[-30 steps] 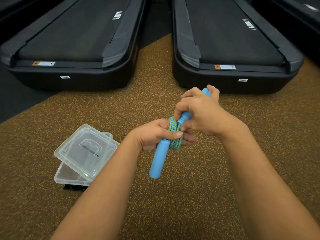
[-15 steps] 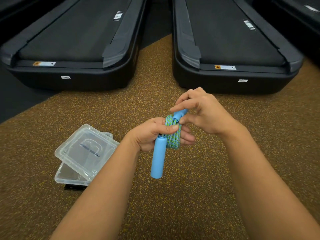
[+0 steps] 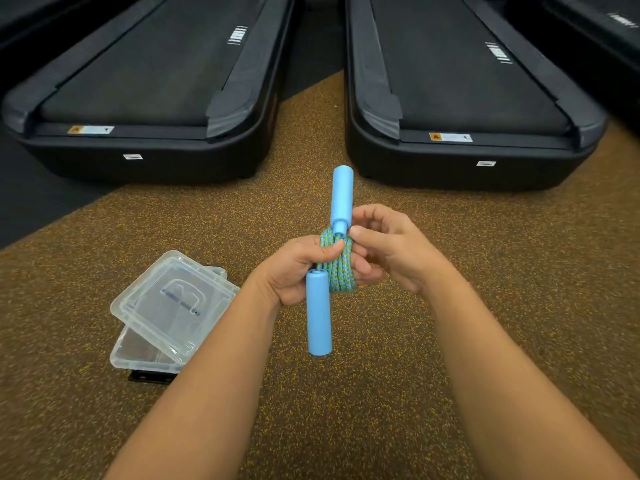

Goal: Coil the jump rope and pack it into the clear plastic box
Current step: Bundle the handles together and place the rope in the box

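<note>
The jump rope's green-and-blue braided cord (image 3: 338, 271) is bundled into a tight coil held between both hands above the floor. My left hand (image 3: 294, 271) grips the coil, with one light blue handle (image 3: 319, 311) hanging straight down below it. My right hand (image 3: 391, 251) pinches the coil's top, just under the second blue handle (image 3: 341, 199), which stands upright. The clear plastic box (image 3: 138, 355) sits on the floor to the lower left, its clear lid (image 3: 173, 303) lying askew across its top.
Two black treadmills (image 3: 138, 98) (image 3: 460, 98) stand side by side ahead, with a strip of brown speckled floor (image 3: 346, 393) running between them. A small black object (image 3: 149, 377) pokes out under the box. Dark flooring lies at the far left.
The second handle, tucked under my right hand before, now stands upright above the coil. My right hand has shifted down to the coil's top. The lower handle hangs more vertically.
</note>
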Demonstrator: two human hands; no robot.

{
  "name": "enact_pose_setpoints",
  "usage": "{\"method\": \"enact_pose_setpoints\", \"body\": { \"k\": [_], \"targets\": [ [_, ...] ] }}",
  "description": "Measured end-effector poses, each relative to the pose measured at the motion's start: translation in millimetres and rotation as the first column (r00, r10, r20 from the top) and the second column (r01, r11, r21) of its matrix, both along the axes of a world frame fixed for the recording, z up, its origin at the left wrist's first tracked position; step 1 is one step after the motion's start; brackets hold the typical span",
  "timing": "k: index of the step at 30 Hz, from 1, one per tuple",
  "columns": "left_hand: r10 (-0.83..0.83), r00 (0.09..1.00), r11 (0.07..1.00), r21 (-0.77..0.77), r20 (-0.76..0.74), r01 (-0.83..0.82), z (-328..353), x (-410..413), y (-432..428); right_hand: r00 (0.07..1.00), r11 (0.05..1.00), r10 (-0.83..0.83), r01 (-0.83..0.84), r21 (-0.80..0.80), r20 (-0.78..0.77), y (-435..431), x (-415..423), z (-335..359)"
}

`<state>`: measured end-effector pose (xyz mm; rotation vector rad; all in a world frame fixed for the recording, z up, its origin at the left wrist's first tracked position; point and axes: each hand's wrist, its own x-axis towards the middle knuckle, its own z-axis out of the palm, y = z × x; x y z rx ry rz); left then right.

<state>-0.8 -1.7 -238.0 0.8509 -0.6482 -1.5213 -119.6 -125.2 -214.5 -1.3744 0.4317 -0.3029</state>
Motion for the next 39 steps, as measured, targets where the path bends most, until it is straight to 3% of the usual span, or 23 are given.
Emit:
{"method": "enact_pose_setpoints", "body": {
  "k": [3,12,21,39],
  "targets": [
    [-0.031,0.999,0.999,-0.01,-0.043,0.03,1.2,-1.9,1.3,0.986,0.961,0.164,-0.162,0.224,0.008,2.7,-1.6,-4.6],
    [-0.141,0.987,0.989,-0.043,-0.077,0.138,3.5,-3.1,3.9,0.965,0.862,0.231,-0.262,0.434,0.125,8.9,-4.9,-15.0],
    [-0.173,0.984,0.985,0.015,-0.039,0.173,2.6,-2.3,2.6,0.973,0.874,0.212,-0.228,0.43,0.085,8.0,-7.0,-25.8],
    [-0.201,0.98,0.976,0.091,0.009,0.199,1.5,-0.1,1.7,0.947,0.854,0.295,-0.322,0.408,0.129,2.6,-10.2,-33.3]
  ]
}}
